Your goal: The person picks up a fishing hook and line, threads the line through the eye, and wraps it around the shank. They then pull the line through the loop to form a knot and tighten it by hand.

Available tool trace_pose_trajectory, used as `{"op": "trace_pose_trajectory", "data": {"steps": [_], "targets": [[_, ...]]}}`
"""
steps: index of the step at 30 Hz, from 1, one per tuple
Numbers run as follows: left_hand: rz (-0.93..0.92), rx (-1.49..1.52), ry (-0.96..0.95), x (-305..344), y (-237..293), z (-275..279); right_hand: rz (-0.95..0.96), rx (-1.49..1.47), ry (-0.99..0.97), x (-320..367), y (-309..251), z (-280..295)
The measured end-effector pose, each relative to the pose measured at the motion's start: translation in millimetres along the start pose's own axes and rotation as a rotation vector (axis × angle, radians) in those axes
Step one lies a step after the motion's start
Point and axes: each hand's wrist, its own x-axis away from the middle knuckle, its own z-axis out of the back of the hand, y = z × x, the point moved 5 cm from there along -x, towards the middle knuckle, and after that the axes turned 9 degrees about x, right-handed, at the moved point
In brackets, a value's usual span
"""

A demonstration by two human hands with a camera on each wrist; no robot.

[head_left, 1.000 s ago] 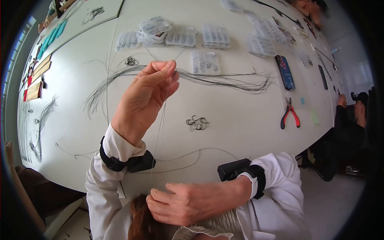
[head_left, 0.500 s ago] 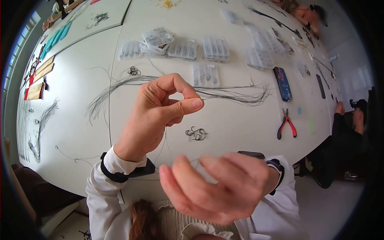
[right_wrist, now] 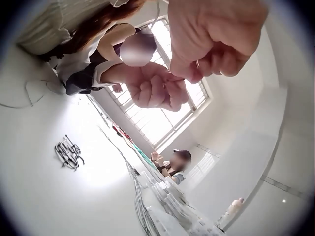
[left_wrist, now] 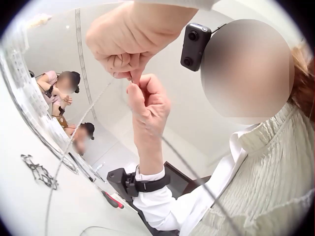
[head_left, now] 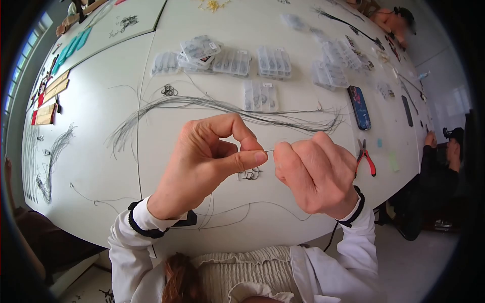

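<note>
My left hand [head_left: 207,156] pinches fishing line between thumb and index finger, over the table. Strands of it hang below the hand, and long lines cross the left wrist view. Facing it, my right hand [head_left: 318,174] has its fingers curled, thumb side toward the left fingertips. Between the two hands a short, thin dark piece of the line [head_left: 270,150] bridges the small gap; whether a hook is hidden in the left fingers I cannot tell. Beneath the hands lies a small pile of dark fish hooks [right_wrist: 69,152], partly covered in the head view.
A bundle of cut lines [head_left: 172,102] stretches across the table behind the hands. Clear plastic hook boxes [head_left: 260,96] stand beyond it. To the right are red-handled pliers [head_left: 370,164] and a phone [head_left: 359,107]. Other people sit around the table.
The right hand has come up from near the lap and across to the left hand's fingertips, where its fingers have closed. My left hand has moved lower and to the right.
</note>
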Motion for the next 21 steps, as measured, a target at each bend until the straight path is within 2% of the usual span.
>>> {"op": "trace_pose_trajectory", "data": {"steps": [1, 3, 5, 7, 10, 16, 21], "targets": [[0.04, -0.005, 0.001, 0.6, -3.2, -1.2, 0.108, 0.064, 0.013, 2.9, -2.6, -3.9], [0.081, -0.009, 0.001, 0.5, -7.7, -2.4, 0.142, 0.117, 0.01, 5.3, -3.0, -9.9], [0.04, 0.055, -0.002, -0.8, -8.4, -3.3, 0.171, 0.174, 0.008, 7.2, -2.3, -15.1], [0.051, 0.065, 0.009, -0.6, -10.1, -4.4, 0.243, 0.229, 0.068, 7.6, -3.9, -17.2], [0.054, 0.084, 0.025, 0.3, -11.1, -6.4, 0.288, 0.216, 0.068, 11.3, -2.7, -16.1], [0.057, 0.106, 0.022, 1.0, -10.8, -6.4, 0.225, 0.172, 0.089, 9.4, -1.4, -13.7], [0.077, 0.047, 0.029, 0.8, -13.7, -5.5, 0.264, 0.177, 0.088, 13.9, -3.6, -9.7]]}}
